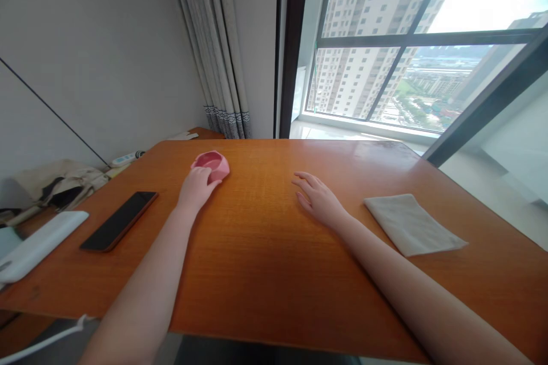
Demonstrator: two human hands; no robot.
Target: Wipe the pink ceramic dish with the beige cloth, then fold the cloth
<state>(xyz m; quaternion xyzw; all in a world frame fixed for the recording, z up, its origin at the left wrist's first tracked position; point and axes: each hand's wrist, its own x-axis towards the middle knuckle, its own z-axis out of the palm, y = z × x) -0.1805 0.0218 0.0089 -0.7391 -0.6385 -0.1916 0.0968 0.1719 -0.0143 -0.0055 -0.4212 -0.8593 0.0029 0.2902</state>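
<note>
Near the far left part of the wooden table (257, 262) sits a small pink bowl (221, 167) with slanted, angular sides. My left hand (196, 188) has hold of its near rim, the fingers reaching inside and the thumb along the outer side. The fingertips are partly hidden by the rim and the hand. Right of the table's middle, my right hand (319, 199) is open and holds nothing, its fingers stretched out and slightly spread toward the left. A folded pale cloth (413, 225) lies flat to the right of my right forearm.
A dark smartphone (120, 221) lies left of my left forearm. Beyond it, a long white object (45, 244) rests at the table's left edge. Cloth bags (64, 182) and a power strip (126, 158) are at the far left. A grey curtain (214, 40) and a window stand behind the table.
</note>
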